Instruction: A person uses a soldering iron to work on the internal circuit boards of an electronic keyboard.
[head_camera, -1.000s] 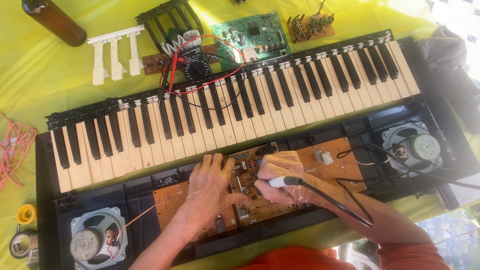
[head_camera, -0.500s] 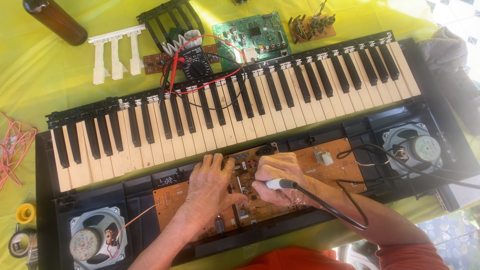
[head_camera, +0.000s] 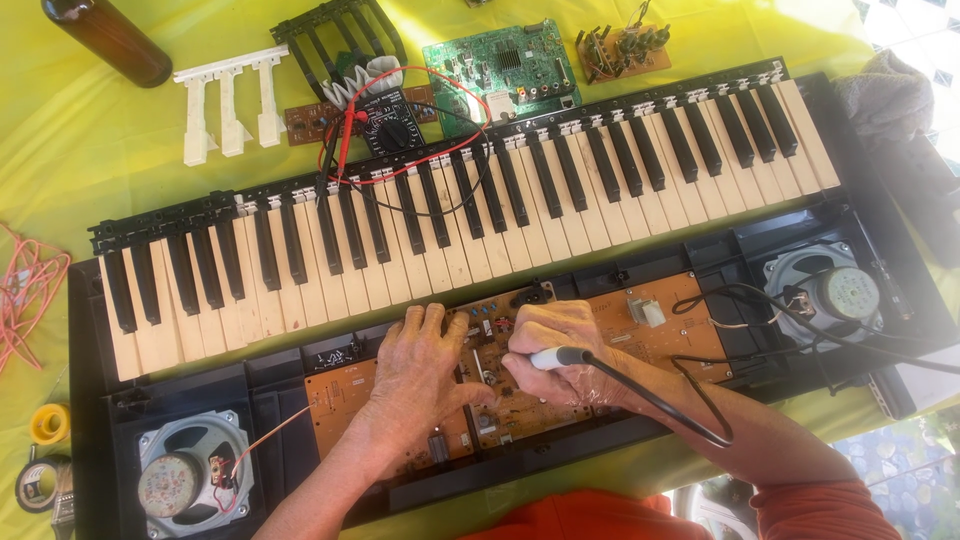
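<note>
Over the opened keyboard's brown circuit board, the right hand gripped a soldering iron, tip hidden beneath the fingers, its black cord trailing right. The left hand pressed flat, fingers spread, apparently steadying the board. Beyond lay the keys, two speakers, and a multimeter on the yellow table.
</note>
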